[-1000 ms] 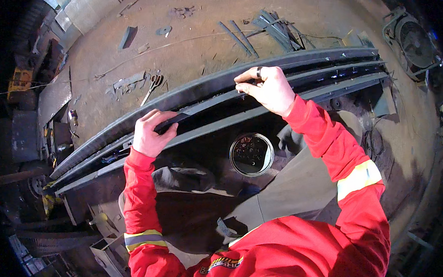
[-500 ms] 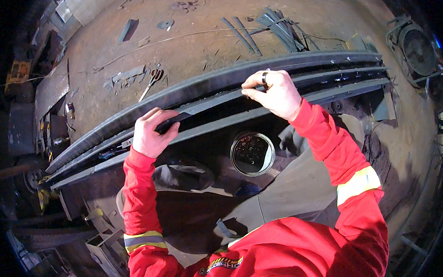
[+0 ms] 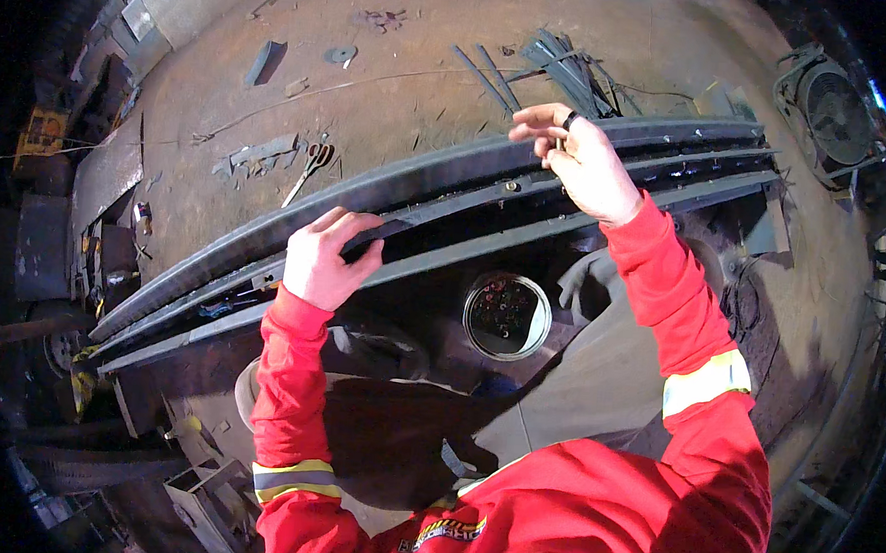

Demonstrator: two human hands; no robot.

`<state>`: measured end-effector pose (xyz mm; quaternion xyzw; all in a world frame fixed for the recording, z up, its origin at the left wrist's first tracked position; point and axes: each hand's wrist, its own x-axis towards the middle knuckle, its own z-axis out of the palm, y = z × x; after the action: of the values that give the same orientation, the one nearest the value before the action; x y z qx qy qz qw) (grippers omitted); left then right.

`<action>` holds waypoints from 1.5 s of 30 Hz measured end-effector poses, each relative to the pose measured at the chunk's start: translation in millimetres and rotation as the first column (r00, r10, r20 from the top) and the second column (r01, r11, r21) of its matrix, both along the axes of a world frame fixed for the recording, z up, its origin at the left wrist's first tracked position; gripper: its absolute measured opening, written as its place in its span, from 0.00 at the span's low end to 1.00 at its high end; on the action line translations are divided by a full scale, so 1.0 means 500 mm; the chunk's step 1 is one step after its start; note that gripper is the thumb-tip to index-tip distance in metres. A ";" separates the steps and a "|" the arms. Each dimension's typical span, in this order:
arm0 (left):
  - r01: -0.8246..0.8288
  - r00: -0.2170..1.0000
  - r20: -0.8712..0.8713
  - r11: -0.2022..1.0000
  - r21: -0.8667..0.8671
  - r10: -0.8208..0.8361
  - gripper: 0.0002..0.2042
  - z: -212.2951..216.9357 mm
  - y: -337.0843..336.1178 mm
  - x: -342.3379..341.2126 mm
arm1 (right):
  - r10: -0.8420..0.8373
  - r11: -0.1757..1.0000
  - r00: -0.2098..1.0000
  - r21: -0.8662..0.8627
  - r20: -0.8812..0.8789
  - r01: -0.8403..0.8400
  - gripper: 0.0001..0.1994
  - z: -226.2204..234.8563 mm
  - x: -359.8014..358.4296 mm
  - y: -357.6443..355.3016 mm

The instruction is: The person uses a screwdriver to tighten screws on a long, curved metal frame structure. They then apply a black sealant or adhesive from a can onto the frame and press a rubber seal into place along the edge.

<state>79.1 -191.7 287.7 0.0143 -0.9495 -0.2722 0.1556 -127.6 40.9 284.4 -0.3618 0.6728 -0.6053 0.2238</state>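
Observation:
My left hand (image 3: 326,257) is closed on the dark rubber-like strip (image 3: 447,206), its fingers curled over the upper edge and the thumb below. This strip runs along the middle of a long, curved grey metal beam (image 3: 368,184) with several parallel rails. My right hand (image 3: 591,168), a dark ring on one finger, is raised just above the beam with its fingers apart and nothing plainly held. A small round nut or bolt head (image 3: 513,187) sits on the strip, left of that hand. Under the beam stands an open round tin (image 3: 468,330) containing small dark pieces of hardware.
Scissors (image 3: 309,172) lie on the brown floor beyond the beam, beside scraps of grey strip (image 3: 259,157). Further off is a pile of dark strips (image 3: 564,68). At the far right stands a round fan (image 3: 834,112). Metal sheets (image 3: 182,7) lean at the far left.
My right hand has lifted off the strip and moved right, opening its fingers and uncovering the small nut or bolt head. The left hand has shifted slightly right along the strip.

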 end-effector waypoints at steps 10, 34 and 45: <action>0.069 0.996 0.063 0.995 -0.076 -0.065 0.09 -0.008 0.056 -0.043 | 0.017 0.922 0.561 -0.230 0.828 0.310 0.13 -0.026 -0.005 0.001; 0.184 0.983 0.053 0.970 -0.156 -0.178 0.11 -0.097 0.106 -0.120 | 0.098 0.995 0.964 -0.054 0.247 -0.088 0.15 0.054 0.095 -0.131; 0.174 0.974 -0.155 0.984 0.040 -0.165 0.13 -0.167 0.126 -0.145 | 0.342 0.938 0.851 0.188 -0.398 -0.290 0.10 0.042 0.127 -0.212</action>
<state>6.5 -128.5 204.5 -0.0833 -0.9251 -0.3099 0.2027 -64.3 -65.2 305.3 -0.5765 0.6717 -0.4248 0.1898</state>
